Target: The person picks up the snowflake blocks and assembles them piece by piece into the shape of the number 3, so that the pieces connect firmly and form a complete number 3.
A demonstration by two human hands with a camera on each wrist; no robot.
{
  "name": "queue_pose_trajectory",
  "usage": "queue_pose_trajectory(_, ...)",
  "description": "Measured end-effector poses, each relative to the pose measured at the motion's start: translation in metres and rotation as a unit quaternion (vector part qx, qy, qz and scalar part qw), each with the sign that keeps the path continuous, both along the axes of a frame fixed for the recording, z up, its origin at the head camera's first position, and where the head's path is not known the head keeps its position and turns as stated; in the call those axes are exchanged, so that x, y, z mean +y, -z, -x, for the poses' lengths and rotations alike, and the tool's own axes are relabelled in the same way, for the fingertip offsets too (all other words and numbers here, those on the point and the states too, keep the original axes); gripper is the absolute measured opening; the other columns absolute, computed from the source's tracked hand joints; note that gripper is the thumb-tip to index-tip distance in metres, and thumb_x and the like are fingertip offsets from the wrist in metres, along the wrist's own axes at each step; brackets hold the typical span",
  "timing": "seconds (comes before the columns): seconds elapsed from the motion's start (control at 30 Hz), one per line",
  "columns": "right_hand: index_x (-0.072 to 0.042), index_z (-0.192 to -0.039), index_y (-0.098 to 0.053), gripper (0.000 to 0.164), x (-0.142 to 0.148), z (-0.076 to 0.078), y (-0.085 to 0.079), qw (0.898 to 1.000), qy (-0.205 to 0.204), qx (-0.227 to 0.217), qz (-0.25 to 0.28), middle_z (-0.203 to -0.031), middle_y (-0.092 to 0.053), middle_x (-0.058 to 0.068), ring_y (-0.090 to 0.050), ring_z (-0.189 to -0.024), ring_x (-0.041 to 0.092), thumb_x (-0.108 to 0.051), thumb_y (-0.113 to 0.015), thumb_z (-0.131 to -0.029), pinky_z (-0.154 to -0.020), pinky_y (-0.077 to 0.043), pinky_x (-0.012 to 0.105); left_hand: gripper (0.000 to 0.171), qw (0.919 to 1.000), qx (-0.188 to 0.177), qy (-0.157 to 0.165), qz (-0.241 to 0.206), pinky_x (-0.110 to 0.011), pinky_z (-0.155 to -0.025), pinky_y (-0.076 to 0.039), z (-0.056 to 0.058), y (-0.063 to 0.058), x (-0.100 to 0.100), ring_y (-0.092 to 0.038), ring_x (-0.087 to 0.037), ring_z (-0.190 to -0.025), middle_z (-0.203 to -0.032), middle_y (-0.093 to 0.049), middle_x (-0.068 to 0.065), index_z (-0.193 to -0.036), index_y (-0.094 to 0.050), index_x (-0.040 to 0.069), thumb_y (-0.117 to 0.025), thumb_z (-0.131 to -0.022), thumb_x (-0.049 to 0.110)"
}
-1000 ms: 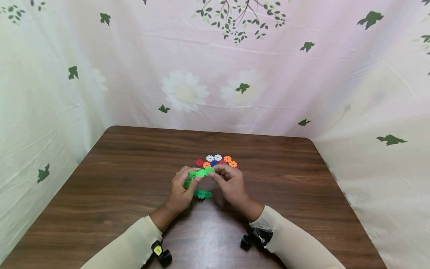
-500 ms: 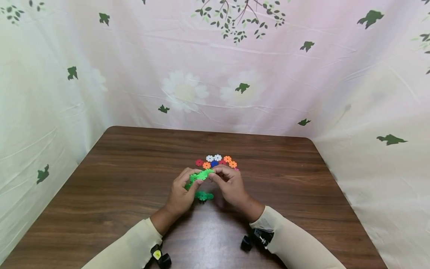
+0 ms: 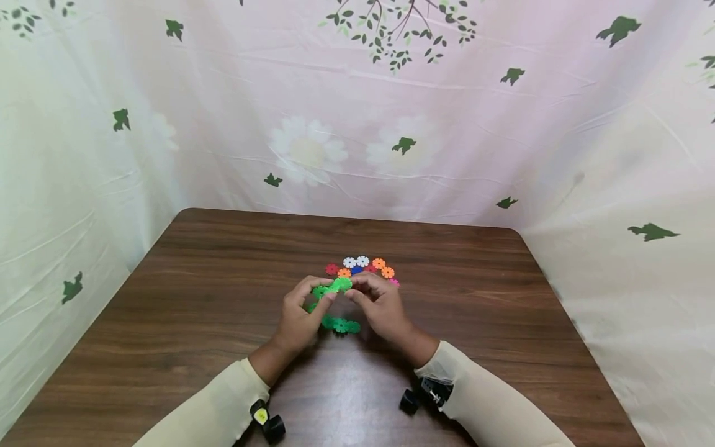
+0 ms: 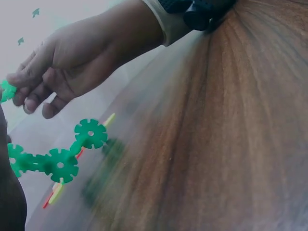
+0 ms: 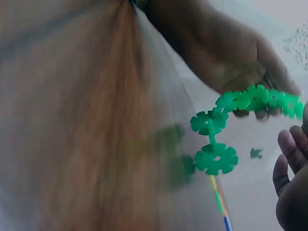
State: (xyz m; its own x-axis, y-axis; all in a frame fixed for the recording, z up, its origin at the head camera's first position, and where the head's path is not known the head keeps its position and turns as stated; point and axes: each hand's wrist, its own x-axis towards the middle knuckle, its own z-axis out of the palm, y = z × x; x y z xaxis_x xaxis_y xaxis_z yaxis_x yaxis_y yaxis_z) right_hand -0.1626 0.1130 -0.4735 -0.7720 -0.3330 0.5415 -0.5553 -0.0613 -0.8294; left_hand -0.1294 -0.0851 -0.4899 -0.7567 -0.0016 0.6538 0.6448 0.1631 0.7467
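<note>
A curved chain of green flower-shaped interlocking discs (image 3: 341, 325) hangs above the table, its lower end toward the person. My left hand (image 3: 296, 320) grips the chain's upper stretch between thumb and fingers, which hide part of it. At the chain's far end, my right hand (image 3: 385, 310) pinches a green disc (image 4: 7, 91) by its edge with thumb and forefinger. In the right wrist view, linked discs (image 5: 216, 159) hang below the left hand (image 5: 226, 57), several set at angles to each other.
Beyond the hands, loose flower discs lie on the brown wooden table (image 3: 234, 248): white (image 3: 363, 261), orange (image 3: 388, 272), red (image 3: 331, 269), blue (image 3: 356, 270) and pink (image 3: 394, 282). A printed curtain (image 3: 357, 124) surrounds the table's far and side edges.
The green chain tilts and shifts slightly within the hands; its lower end has swung a little to the right. Both hands stay nearly in place.
</note>
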Motion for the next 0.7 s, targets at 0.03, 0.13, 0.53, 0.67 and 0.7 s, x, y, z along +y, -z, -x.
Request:
queue_pose_trajectory(0.03, 0.011, -0.116, -0.073, 0.016, 0.001, 0.002, 0.001, 1.000, 0.006, 0.000, -0.006, -0.105, -0.072, 0.031, -0.071, -0.094, 0.007, 0.005, -0.069, -0.103, -0.080, -0.061, 0.023, 0.024, 1.0000, 0.000, -0.006, -0.002, -0.021, -0.092, -0.056, 0.000, 0.000, 0.000, -0.069, -0.011, -0.103, -0.112, -0.077, -0.020, -0.121, -0.074, -0.003, -0.073, -0.098, -0.009)
queue_pose_trajectory(0.13, 0.010, -0.121, -0.072, 0.018, 0.003, 0.009, 0.006, 0.999, 0.028, 0.000, -0.021, -0.112, -0.072, 0.033, -0.072, -0.101, 0.013, 0.005, -0.065, -0.106, -0.085, -0.062, 0.026, 0.025, 0.9997, -0.003, -0.023, -0.002, -0.023, -0.091, -0.055, 0.001, 0.000, 0.000, -0.068, -0.009, -0.104, -0.115, -0.078, -0.020, -0.123, -0.074, -0.003, -0.072, -0.098, -0.009)
queue_pose_trajectory(0.53, 0.003, -0.116, -0.077, 0.015, 0.004, 0.031, 0.025, 0.991, 0.077, 0.015, -0.105, -0.109, -0.074, 0.021, -0.067, -0.085, 0.029, 0.003, -0.072, -0.102, -0.073, -0.054, 0.023, 0.038, 0.9994, -0.009, -0.023, 0.024, -0.018, -0.097, -0.054, 0.002, 0.001, -0.004, -0.067, -0.015, -0.106, -0.115, -0.074, -0.019, -0.140, -0.069, -0.003, -0.070, -0.102, -0.004)
queue_pose_trajectory(0.67, 0.004, -0.113, -0.077, 0.015, 0.002, 0.036, 0.029, 0.988, 0.087, 0.019, -0.128, -0.108, -0.075, 0.018, -0.068, -0.085, 0.027, 0.006, -0.076, -0.098, -0.074, -0.054, 0.024, 0.035, 0.9992, -0.010, -0.027, 0.027, -0.018, -0.098, -0.053, 0.002, 0.002, -0.003, -0.066, -0.012, -0.106, -0.113, -0.073, -0.018, -0.137, -0.070, -0.005, -0.070, -0.102, -0.004)
queue_pose_trajectory(0.7, 0.005, -0.113, -0.077, 0.015, 0.002, 0.037, 0.029, 0.987, 0.090, 0.020, -0.133, -0.108, -0.075, 0.018, -0.068, -0.085, 0.026, 0.006, -0.076, -0.098, -0.074, -0.054, 0.024, 0.034, 0.9993, -0.009, -0.026, 0.026, -0.018, -0.099, -0.053, 0.002, 0.002, -0.003, -0.066, -0.012, -0.108, -0.114, -0.073, -0.017, -0.136, -0.071, -0.005, -0.069, -0.102, -0.004)
